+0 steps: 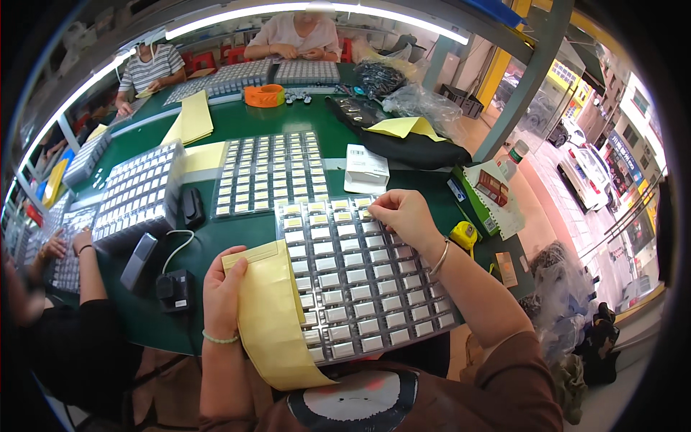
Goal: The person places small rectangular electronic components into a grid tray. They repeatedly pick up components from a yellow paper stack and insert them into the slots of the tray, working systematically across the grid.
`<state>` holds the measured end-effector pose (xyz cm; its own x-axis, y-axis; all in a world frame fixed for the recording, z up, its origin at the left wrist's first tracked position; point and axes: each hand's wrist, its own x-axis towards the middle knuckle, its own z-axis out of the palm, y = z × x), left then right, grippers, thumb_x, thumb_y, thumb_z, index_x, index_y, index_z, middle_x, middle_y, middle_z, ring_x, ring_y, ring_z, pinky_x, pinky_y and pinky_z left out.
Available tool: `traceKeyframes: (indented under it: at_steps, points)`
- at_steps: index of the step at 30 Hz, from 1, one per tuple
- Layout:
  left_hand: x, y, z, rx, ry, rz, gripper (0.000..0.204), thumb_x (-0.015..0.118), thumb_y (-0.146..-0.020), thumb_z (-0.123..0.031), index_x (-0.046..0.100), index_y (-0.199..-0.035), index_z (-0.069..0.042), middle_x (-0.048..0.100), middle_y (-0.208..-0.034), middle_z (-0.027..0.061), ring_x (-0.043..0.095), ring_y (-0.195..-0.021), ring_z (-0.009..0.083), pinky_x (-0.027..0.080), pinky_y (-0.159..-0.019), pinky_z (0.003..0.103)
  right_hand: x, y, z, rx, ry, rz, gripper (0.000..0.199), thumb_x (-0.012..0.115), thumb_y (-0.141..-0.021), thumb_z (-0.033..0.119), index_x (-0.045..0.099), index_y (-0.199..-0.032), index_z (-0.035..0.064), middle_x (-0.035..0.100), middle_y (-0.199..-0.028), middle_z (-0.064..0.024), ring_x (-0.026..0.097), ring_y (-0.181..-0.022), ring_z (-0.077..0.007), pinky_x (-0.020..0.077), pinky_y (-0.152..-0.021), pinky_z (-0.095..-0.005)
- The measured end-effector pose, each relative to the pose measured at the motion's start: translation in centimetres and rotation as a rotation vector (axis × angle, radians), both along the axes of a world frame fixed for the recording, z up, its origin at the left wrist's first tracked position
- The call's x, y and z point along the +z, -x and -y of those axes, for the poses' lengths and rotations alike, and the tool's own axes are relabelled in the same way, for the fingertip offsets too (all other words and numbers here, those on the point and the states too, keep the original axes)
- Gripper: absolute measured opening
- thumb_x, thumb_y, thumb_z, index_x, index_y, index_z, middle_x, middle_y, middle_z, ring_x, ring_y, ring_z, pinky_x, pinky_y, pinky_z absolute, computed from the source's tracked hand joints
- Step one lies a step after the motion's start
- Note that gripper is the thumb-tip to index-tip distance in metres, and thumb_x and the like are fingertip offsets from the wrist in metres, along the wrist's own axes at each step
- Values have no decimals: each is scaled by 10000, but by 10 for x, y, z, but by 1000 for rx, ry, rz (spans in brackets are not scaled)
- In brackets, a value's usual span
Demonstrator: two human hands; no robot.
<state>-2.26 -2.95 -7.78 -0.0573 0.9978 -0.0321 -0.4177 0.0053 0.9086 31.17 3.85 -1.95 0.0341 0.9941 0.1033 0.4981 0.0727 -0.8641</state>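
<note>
My left hand [224,291] is closed on the edge of a yellow paper sheet [273,324], thumb on top. The sheet bends down over the left side of a clear plastic tray [338,354] in front of me. Rows of small white rectangular pieces [355,276] fill the tray's pockets; several in the far rows look yellowish on top. My right hand [410,219] pinches at the tray's far right corner, fingertips down on a piece there. Whatever sits between those fingertips is too small to make out.
Beyond lies another filled tray [270,173], with a tall tray stack [137,194] to its left. A white box [366,170], black bag [417,150], yellow tape measure [464,234], power adapter [174,289] and orange tape roll [264,96] surround them. Co-workers sit left and opposite.
</note>
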Motion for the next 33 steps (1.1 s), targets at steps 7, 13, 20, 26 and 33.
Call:
traceKeyframes:
  at_steps: [7,13,20,26,33]
  points:
    - [0,0,1,2,-9,11,256,593,-992,-94,592,-1224,13,692,-1051,97,676,-880,129,564,-768,257,2,2,0,-1,-15,41,184,739,-846,149,738,-891,-30,699,-739,-66,623,-633,-102,505,-600,-260]
    - [1,-1,2,-12,-26,30,256,599,-993,-103,591,-1222,11,691,-1049,94,676,-881,128,563,-769,257,-1,1,0,17,-54,66,186,737,-843,150,739,-888,-30,713,-763,-84,642,-686,-122,515,-650,-269]
    - [0,0,3,-17,-27,24,258,599,-995,-107,591,-1225,10,692,-1054,91,674,-891,125,556,-775,251,-2,1,1,17,-68,99,181,735,-838,156,737,-878,-20,717,-770,-91,651,-697,-134,515,-662,-276]
    - [1,0,3,-10,-20,23,257,593,-995,-100,589,-1226,12,689,-1058,94,672,-896,126,557,-780,252,2,7,2,9,-123,228,158,734,-819,166,731,-847,11,718,-774,-101,670,-692,-182,520,-664,-306]
    - [-1,-1,3,7,-18,56,254,591,-993,-92,588,-1225,13,688,-1061,98,673,-897,131,560,-777,255,12,13,0,-17,-115,442,203,773,-787,218,695,-794,30,701,-764,-110,676,-727,-248,520,-676,-351]
